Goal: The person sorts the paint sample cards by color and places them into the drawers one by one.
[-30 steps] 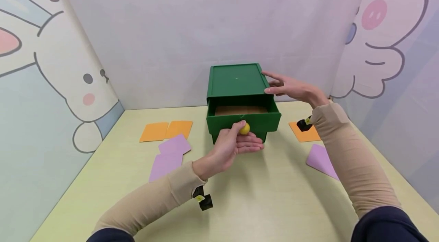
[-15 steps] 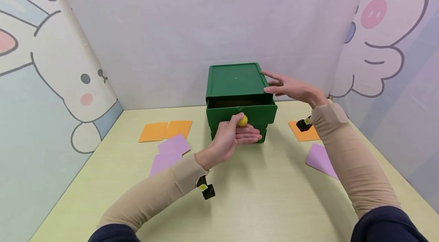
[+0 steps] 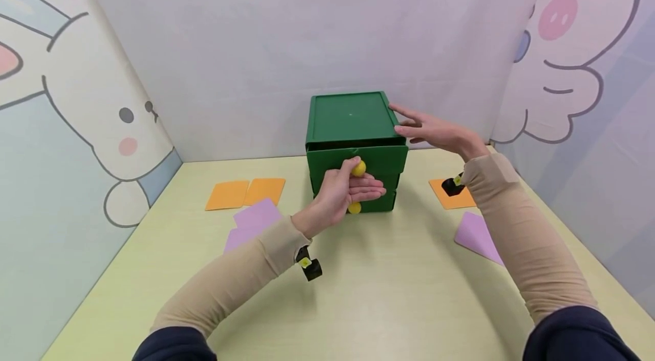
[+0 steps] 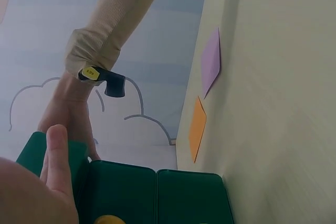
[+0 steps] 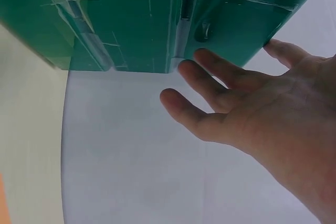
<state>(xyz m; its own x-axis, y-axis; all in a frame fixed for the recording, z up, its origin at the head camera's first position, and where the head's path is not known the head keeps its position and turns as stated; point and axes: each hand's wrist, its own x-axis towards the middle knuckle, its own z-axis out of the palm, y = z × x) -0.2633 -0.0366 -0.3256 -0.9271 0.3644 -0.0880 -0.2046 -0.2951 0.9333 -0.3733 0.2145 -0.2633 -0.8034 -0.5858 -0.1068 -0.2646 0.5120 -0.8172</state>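
Pale table | green drawer box at its back, before a whitish wall; upper drawer slightly ajar | left hand: fingers straight, thumb by upper yellow knob | right hand: fingers spread, touching box's side | orange squares, purple squares both sides | rabbit print left, pig print right

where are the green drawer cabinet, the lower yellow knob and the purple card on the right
green drawer cabinet (image 3: 351,117): head view, middle of its flat top panel
lower yellow knob (image 3: 355,208): head view, its rounded front
purple card (image 3: 476,236): head view, middle of its upper face
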